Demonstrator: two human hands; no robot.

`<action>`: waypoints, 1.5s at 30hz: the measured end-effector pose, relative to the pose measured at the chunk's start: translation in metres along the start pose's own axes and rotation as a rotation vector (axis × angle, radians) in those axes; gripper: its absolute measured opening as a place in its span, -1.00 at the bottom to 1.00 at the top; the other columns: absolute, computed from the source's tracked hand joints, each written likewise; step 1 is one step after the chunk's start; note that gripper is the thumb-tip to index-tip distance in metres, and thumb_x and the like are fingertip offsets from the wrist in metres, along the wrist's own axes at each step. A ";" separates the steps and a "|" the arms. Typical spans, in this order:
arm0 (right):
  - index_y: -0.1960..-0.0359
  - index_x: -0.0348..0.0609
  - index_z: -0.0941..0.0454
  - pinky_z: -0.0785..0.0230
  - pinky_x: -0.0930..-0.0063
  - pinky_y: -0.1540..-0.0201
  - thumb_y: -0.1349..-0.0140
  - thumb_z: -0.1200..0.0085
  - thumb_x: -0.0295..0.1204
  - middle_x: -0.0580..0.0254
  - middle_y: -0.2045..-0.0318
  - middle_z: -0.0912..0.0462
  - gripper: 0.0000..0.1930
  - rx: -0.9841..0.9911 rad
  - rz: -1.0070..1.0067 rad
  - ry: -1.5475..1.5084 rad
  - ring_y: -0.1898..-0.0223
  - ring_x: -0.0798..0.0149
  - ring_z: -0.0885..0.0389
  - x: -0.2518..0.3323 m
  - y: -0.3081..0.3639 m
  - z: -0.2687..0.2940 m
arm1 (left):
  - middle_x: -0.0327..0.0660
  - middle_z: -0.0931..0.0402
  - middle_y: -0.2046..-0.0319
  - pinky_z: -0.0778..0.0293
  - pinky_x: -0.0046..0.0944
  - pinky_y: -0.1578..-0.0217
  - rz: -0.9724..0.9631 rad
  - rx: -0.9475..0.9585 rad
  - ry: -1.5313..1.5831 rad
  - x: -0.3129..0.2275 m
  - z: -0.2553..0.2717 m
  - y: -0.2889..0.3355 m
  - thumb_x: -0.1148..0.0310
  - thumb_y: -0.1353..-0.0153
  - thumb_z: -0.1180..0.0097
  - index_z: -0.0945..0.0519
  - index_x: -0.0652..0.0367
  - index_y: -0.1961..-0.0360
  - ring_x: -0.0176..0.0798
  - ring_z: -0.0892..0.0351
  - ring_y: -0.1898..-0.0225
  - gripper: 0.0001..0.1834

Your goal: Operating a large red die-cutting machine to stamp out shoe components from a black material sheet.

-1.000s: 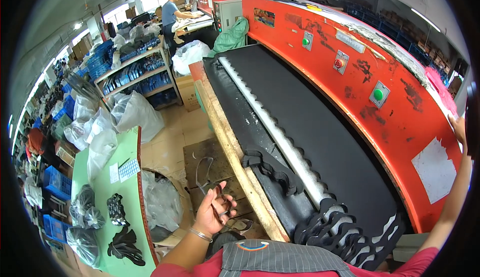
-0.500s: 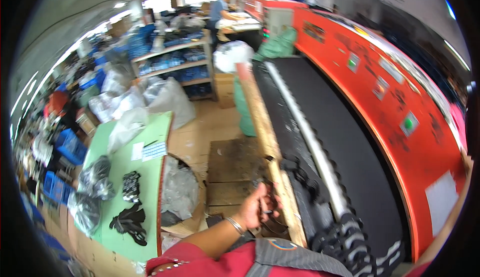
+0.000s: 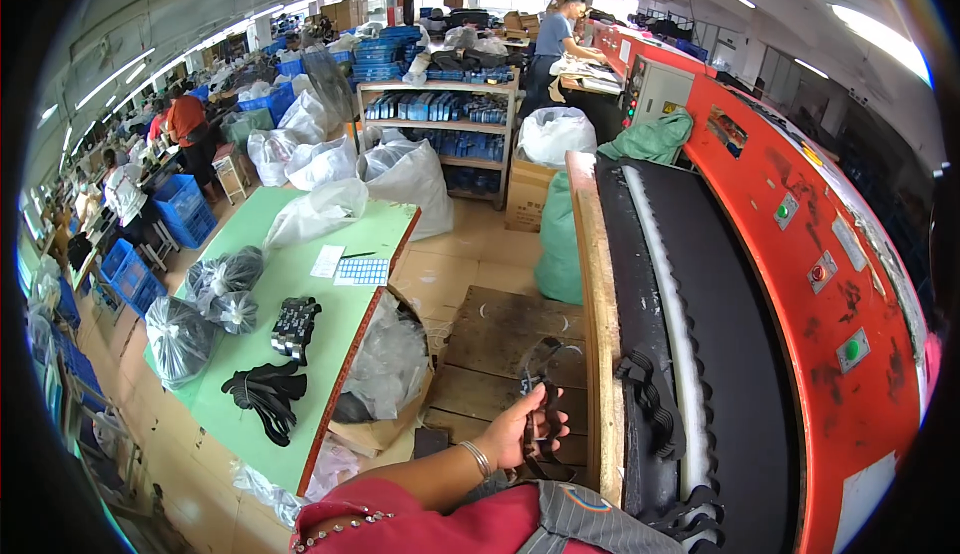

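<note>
My left hand (image 3: 525, 428) is closed around dark, narrow strips (image 3: 541, 432), held beside the wooden rail of the red machine. A thin dark loop sticks up above the fingers. Just right of the rail, a small stack of wavy black strips (image 3: 652, 406) lies on the machine's dark ledge. More wavy black pieces (image 3: 698, 516) bunch at the lower end of the long white bar (image 3: 668, 284). On the green table (image 3: 350, 216) to the left are a banded bundle of black wavy pieces (image 3: 296, 328) and a loose black bunch (image 3: 266, 394). My right hand is out of view.
The red machine (image 3: 800, 284) with buttons and a black belt (image 3: 735, 334) runs along the right. Below the wooden rail (image 3: 598, 324) lies a wooden pallet (image 3: 505, 349). A carton with clear plastic (image 3: 385, 364) stands by the table. Farther off, a person (image 3: 555, 39) stands near shelves (image 3: 440, 124).
The view has swung right and up, sharpening. My left hand still grips the strips, now left of the rail rather than over its edge. My right hand has left the right edge of view.
</note>
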State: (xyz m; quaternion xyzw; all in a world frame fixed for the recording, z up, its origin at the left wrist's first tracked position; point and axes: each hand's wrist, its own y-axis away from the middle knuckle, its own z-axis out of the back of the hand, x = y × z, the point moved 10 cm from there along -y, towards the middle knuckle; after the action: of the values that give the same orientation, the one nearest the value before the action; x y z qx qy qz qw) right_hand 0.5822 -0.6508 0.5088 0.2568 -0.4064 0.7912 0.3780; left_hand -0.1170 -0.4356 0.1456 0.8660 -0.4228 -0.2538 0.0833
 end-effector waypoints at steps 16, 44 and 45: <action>-0.11 -0.46 -0.37 -0.28 0.23 -0.16 -0.29 -0.03 -0.21 -0.13 -0.04 -0.46 -0.47 0.026 -0.153 -0.315 -0.07 0.01 -0.44 -0.019 0.110 -0.051 | -0.23 -0.55 0.19 -0.52 -0.13 0.19 0.101 -0.118 -0.039 0.027 0.018 0.001 -0.19 -0.27 0.05 -0.45 -0.15 -0.10 -0.19 -0.57 0.14 -0.49; -0.07 -0.36 -0.40 -0.44 0.30 0.05 -0.41 0.25 -0.17 0.03 0.10 -0.60 -0.53 0.662 -0.420 -1.207 0.15 0.17 -0.62 0.077 0.424 -0.285 | -0.38 -0.54 0.44 -0.37 -0.47 0.61 0.464 0.570 -0.498 0.129 -0.121 -0.058 -0.38 -0.27 0.41 -0.42 -0.11 -0.12 -0.50 -0.49 0.52 -0.29; -0.10 -0.39 -0.37 -0.41 0.29 -0.02 -0.39 0.23 -0.19 0.02 0.05 -0.58 -0.53 0.643 -0.418 -1.188 0.09 0.15 -0.60 0.069 0.439 -0.291 | -0.24 -0.61 0.24 -0.49 -0.39 0.38 0.395 0.479 -0.489 0.109 -0.135 -0.050 -0.37 -0.27 0.38 -0.42 -0.02 -0.17 -0.41 -0.58 0.27 -0.24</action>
State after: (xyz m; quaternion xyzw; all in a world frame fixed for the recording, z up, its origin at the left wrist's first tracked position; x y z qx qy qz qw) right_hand 0.1594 -0.5487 0.2045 0.8166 -0.2322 0.5091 0.1416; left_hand 0.0424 -0.4977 0.2035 0.6768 -0.6358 -0.3259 -0.1772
